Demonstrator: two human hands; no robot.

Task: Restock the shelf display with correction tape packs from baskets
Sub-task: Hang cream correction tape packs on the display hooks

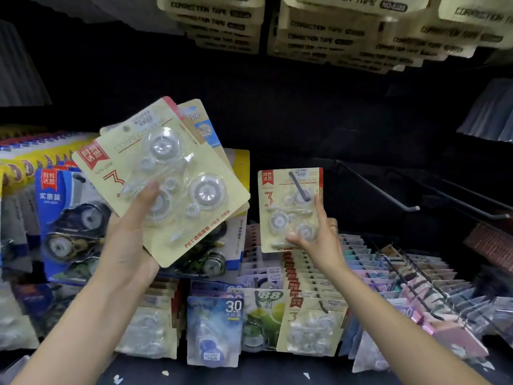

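Restocking is midway: right hand (313, 232) grips one cream card pack of clear correction tapes (290, 209) at the dark metal hook (298, 186); left of that hook, left hand (130, 240) grips a fan of spare cream packs (166, 176).

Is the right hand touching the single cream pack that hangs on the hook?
Touching. In the head view the right hand holds the cream pack at its lower right corner, thumb on the front and fingers along the right edge.
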